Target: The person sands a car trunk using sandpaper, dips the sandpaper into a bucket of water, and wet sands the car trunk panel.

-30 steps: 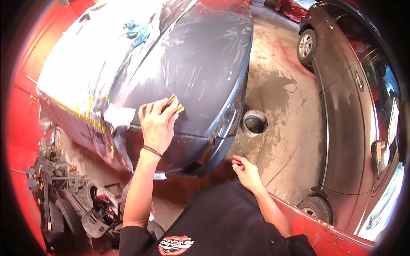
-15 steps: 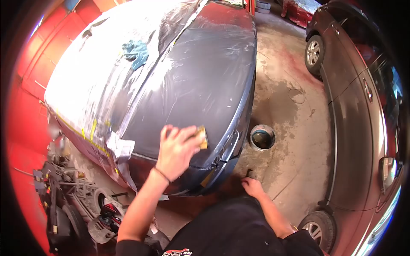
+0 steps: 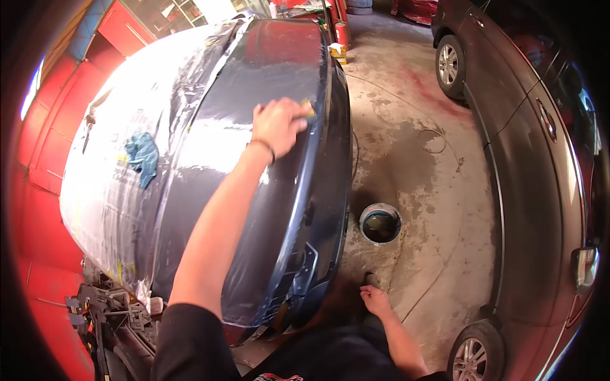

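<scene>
My left hand is stretched far across a dark grey car panel, near its right edge. Its fingers press a small yellow sanding pad, partly covered by them, against the surface. The panel looks wet and shiny, with a blue strip along its edge. Low over the floor to the right of the car, my right hand is curled closed. A small dark shape shows just beyond its fingers; whether they hold it I cannot make out.
Clear plastic film covers the car's left part, with a blue cloth lying on it. A bucket of dark liquid stands on the stained concrete floor. Another dark car is parked on the right. Car parts lie at lower left.
My left hand has moved with the sanding pad away from me, up the panel toward its far end. My right hand stays curled low at my side. The view has shifted.
</scene>
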Demonstrator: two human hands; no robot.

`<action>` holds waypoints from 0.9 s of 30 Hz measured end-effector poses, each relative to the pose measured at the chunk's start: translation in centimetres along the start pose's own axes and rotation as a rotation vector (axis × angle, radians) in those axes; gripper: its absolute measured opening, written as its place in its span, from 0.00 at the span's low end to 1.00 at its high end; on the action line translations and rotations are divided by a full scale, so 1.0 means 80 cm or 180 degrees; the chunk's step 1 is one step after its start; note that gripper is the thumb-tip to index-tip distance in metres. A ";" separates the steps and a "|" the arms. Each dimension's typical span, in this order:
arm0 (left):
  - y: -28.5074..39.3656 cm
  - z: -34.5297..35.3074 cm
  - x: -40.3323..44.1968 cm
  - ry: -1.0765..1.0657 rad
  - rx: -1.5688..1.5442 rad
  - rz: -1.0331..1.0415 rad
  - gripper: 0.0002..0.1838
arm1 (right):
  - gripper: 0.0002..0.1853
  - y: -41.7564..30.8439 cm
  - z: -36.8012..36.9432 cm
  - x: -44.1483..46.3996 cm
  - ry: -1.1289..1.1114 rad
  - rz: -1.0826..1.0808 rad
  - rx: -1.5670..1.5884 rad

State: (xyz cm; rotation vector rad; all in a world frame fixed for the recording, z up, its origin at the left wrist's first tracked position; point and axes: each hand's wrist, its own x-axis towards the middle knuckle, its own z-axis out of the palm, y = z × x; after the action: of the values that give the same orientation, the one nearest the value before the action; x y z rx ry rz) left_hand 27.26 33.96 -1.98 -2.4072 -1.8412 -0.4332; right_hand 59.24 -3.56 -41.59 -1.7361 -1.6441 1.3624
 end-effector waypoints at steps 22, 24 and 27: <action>0.006 0.006 -0.034 0.0613 -0.0140 -0.0087 0.19 | 0.15 -0.141 -0.169 0.188 0.0317 -0.0600 0.0916; -0.001 0.008 0.013 0.0451 -0.0046 -0.0233 0.20 | 0.13 -0.248 -0.199 0.182 0.0526 -0.1313 0.0904; 0.007 0.006 -0.002 0.0342 -0.0345 -0.0579 0.20 | 0.14 -0.350 -0.213 0.162 0.0283 -0.1786 0.1650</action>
State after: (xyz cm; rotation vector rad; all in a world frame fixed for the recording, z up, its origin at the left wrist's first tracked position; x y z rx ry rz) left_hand 27.82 33.74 -2.42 -2.2386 -2.0461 -0.6797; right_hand 56.25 20.57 -16.10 -0.9346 -1.4099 1.2573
